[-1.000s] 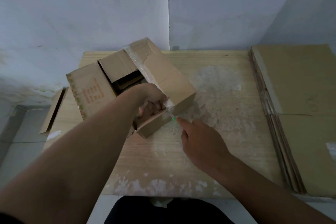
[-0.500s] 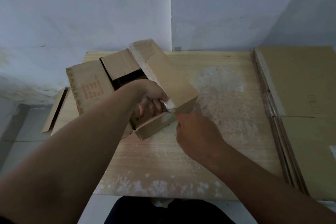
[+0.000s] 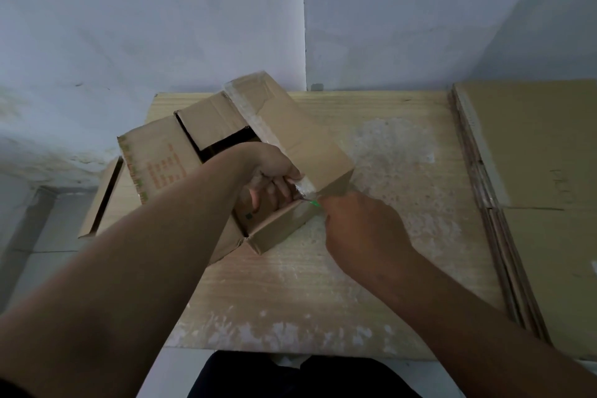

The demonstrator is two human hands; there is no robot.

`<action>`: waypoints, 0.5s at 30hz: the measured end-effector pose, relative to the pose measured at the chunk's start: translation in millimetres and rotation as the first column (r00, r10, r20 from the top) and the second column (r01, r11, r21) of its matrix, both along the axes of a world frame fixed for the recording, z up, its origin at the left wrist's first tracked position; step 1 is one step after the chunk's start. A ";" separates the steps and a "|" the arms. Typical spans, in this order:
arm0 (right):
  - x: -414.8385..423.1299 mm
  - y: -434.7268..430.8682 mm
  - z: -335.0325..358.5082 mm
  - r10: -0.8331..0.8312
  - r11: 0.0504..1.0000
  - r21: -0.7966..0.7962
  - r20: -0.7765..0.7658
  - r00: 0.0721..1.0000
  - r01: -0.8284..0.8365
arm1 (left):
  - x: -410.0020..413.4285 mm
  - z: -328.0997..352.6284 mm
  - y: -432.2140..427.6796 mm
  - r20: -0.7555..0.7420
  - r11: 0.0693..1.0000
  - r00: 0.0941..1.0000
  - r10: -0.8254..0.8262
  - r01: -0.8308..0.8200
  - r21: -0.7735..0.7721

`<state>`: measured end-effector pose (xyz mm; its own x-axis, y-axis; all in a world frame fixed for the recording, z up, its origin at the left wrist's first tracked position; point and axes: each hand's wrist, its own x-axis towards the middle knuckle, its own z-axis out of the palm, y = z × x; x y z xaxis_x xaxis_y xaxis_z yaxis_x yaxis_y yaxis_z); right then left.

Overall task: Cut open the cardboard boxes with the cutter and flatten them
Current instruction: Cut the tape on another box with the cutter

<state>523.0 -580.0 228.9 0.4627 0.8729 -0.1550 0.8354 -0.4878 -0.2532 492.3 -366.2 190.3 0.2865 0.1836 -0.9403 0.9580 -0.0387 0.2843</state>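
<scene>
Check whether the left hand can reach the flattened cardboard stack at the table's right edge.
Probably not easily: the left hand grips the box flap, and the right hand, holding the cutter, lies between it and the flattened cardboard stack at far right.

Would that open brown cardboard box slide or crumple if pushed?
Probably slides easily: the open brown cardboard box shows a dark, seemingly empty inside. Likely floppy: its flaps stand loose. The left hand grips it, perhaps for steadiness.
</scene>
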 end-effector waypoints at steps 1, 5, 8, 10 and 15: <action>-0.2 -0.1 -0.1 0.011 1.000 0.000 0.014 1.000 -0.011 | 0.6 -0.7 -0.8 0.000 1.000 1.000 0.000 0.000 0.002; -3.3 5.6 -8.0 0.062 0.998 0.013 0.013 0.998 -0.062 | 3.7 -0.3 -3.3 0.007 1.000 1.000 -0.001 0.001 0.016; -1.6 14.2 -11.3 0.057 0.998 0.029 0.016 0.998 -0.058 | 2.2 -0.4 -2.4 0.006 0.999 1.000 0.000 0.000 0.038; -0.6 17.7 -11.0 0.049 0.999 -0.013 -0.017 0.999 -0.049 | 0.4 -2.8 -0.4 0.004 1.000 1.000 -0.004 0.004 0.027; -0.1 15.5 -10.3 0.061 0.996 -0.056 -0.031 0.998 -0.062 | -1.1 -5.8 0.0 0.003 0.999 1.000 -0.030 0.030 0.017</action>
